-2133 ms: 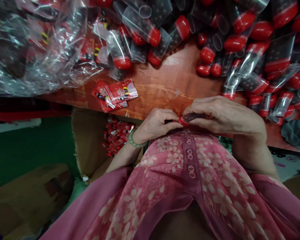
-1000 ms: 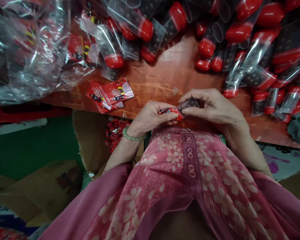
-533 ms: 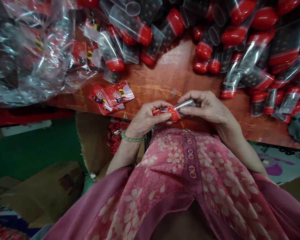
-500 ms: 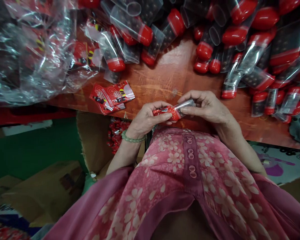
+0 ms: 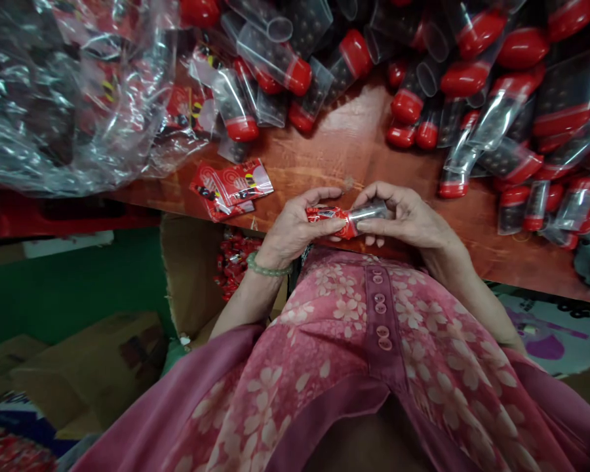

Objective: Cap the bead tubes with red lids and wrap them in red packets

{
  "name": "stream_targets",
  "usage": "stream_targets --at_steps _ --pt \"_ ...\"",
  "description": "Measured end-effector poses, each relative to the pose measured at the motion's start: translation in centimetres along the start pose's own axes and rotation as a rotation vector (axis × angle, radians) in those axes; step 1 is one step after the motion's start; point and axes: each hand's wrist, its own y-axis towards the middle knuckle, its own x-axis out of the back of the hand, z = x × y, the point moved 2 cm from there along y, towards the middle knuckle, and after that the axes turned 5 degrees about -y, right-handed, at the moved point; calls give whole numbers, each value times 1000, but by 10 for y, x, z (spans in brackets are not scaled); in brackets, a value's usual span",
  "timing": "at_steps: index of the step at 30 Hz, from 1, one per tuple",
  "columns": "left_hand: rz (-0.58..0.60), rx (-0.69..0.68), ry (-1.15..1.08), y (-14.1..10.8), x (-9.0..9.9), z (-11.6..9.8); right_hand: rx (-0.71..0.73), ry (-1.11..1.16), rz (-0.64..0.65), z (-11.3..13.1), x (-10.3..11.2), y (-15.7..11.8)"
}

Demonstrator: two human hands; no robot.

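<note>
Near the front edge of the reddish table, my left hand (image 5: 292, 226) grips a red printed wrapper (image 5: 319, 214), thumb on top. My right hand (image 5: 403, 216) pinches a clear tube (image 5: 370, 212) that meets the wrapper between the two hands. Whether the tube sits inside the wrapper cannot be made out. The fingertips under both pieces are partly hidden. Left of my left hand, several flat red printed packets (image 5: 236, 187) lie overlapping on the table.
Clear tubes with red ends and dark beads (image 5: 511, 154) are heaped at the back and right. Crinkled clear plastic (image 5: 128, 118) covers the back left. Below the table edge stand an open cardboard box (image 5: 189, 275) and red packets (image 5: 233, 262).
The fingers of my left hand have lifted off the wrapper's far side, while the thumb stays on it. My right fingers have curled further round the tube. The view has shifted slightly.
</note>
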Motion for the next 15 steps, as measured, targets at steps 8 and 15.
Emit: stream_targets --at_steps 8,15 --pt "-19 -16 -79 4 -6 -1 8 -48 51 4 6 3" --pt "-84 19 -306 -4 -10 7 -4 2 -63 -1 2 3"
